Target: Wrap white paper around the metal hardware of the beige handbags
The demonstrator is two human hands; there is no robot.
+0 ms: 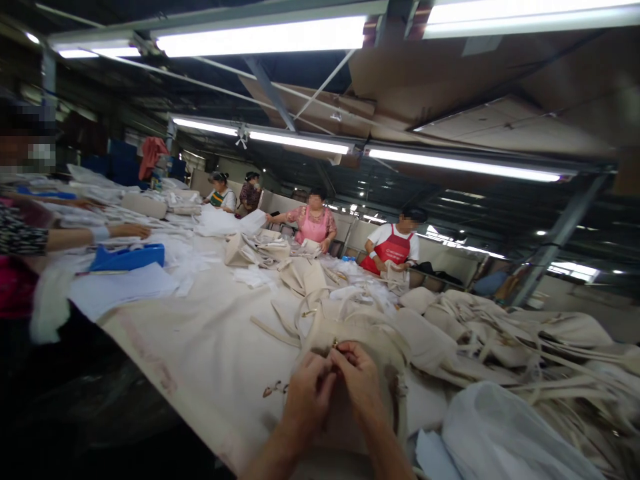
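Observation:
A beige handbag (pixel 353 327) lies on the cloth-covered table right in front of me, with its straps spread toward the far side. Over its front, my left hand (pixel 309 392) and my right hand (pixel 359 375) meet with curled fingers, fingertips nearly touching. A small gold-coloured metal fitting (pixel 335 343) shows at the fingertips of my right hand, which pinches it. What my left fingers grip is hidden behind them. More gold-coloured hardware (pixel 274 389) sticks out at the bag's left side.
Piled beige bags and straps (pixel 500 327) fill the right side, beside a translucent plastic bag (pixel 505 433). A blue tray (pixel 128 257) and white sheets (pixel 125 290) lie at left, near a co-worker's hand (pixel 129 231). Co-workers in a pink apron (pixel 314 228) and red apron (pixel 393 250) stand across the table.

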